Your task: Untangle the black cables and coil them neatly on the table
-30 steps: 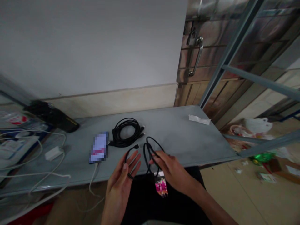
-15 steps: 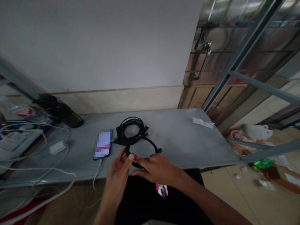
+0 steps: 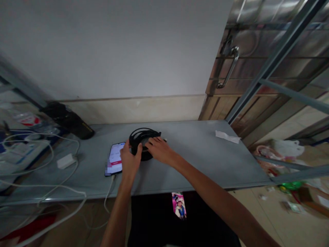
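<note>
A pile of coiled black cables (image 3: 143,137) lies on the grey table (image 3: 195,161), near its middle. My left hand (image 3: 130,160) grips the left side of the coil, thumb over its edge. My right hand (image 3: 159,149) rests on the right side, fingers curled over the cables. A phone (image 3: 115,162) with a lit screen lies flat just left of my left hand, with a white cord leaving its near end.
A black cylindrical object (image 3: 67,120) lies at the back left by the wall. White cables and a white adapter (image 3: 65,160) sprawl over the left side. A white paper scrap (image 3: 227,137) sits at the far right. A metal door with a handle (image 3: 228,70) stands right.
Both hands moved forward from the table's near edge onto the big coil. The single cable loop they held earlier now lies with that coil.
</note>
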A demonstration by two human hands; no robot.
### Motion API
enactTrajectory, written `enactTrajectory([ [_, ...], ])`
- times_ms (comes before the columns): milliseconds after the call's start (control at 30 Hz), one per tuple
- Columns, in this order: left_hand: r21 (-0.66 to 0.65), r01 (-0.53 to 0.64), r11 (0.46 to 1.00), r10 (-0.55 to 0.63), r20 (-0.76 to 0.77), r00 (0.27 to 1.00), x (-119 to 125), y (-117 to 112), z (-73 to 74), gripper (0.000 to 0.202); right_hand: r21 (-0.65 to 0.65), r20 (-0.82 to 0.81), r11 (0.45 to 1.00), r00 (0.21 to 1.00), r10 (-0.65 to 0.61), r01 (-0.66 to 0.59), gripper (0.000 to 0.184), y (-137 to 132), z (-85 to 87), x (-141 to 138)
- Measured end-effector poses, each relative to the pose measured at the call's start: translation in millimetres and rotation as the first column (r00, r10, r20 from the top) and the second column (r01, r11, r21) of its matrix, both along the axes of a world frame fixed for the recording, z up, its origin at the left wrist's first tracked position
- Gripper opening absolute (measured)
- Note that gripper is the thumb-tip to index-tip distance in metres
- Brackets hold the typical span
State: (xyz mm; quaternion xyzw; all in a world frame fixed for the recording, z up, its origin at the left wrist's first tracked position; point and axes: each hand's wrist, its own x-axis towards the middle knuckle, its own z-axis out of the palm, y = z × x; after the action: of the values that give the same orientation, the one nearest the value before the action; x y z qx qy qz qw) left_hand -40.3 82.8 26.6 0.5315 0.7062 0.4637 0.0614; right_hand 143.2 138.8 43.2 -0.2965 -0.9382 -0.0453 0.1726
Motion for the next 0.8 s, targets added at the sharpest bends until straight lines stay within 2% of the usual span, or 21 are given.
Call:
enactTrajectory([
  [100, 0.006, -0.025, 1.000, 0.025, -0.082, 0.996, -0.7, -2.7, -18.7, 0.075, -0.019, -0.001, 1.000, 1.000, 0.024, -0.024, 0.017, -1.3, -8.6, -3.0],
  [167, 0.019, -0.029, 0.999, 0.031, -0.128, 0.991, 1.5, -6.7, -25.8, 0.077, -0.030, 0.006, 0.998, 0.999, 0.054, -0.054, 0.021, -1.0, -11.3, -2.9],
  [367, 0.012, 0.048, 0.999, -0.047, -0.117, 0.992, 2.7, -12.5, -31.8, 0.080, -0.099, 0.014, 0.983, 0.987, 0.160, -0.158, 0.048, 3.9, -16.1, -5.1],
  [500, 0.011, 0.089, 0.996, -0.088, -0.093, 0.992, 2.5, -16.3, -27.0, 0.076, -0.090, 0.035, 0.984, 0.987, 0.156, -0.153, 0.070, 0.4, -18.2, -5.5],
  [600, 0.027, 0.103, 0.994, -0.101, -0.067, 0.993, 5.9, -21.4, -17.8, 0.069, -0.081, 0.053, 0.989, 0.990, 0.130, -0.126, 0.059, -3.4, -18.9, 5.9],
  [700, 0.118, 0.085, 0.989, -0.079, -0.052, 0.996, 16.0, -31.7, -6.4, 0.057, -0.098, 0.046, 0.992, 0.996, 0.082, -0.077, 0.055, -5.5, -20.6, 35.0],
  [800, 0.196, 0.085, 0.977, -0.084, -0.015, 0.996, 39.4, -52.6, 6.6, 0.041, -0.108, 0.021, 0.994, 1.000, -0.008, 0.010, 0.053, -9.2, -23.1, 80.0],
])
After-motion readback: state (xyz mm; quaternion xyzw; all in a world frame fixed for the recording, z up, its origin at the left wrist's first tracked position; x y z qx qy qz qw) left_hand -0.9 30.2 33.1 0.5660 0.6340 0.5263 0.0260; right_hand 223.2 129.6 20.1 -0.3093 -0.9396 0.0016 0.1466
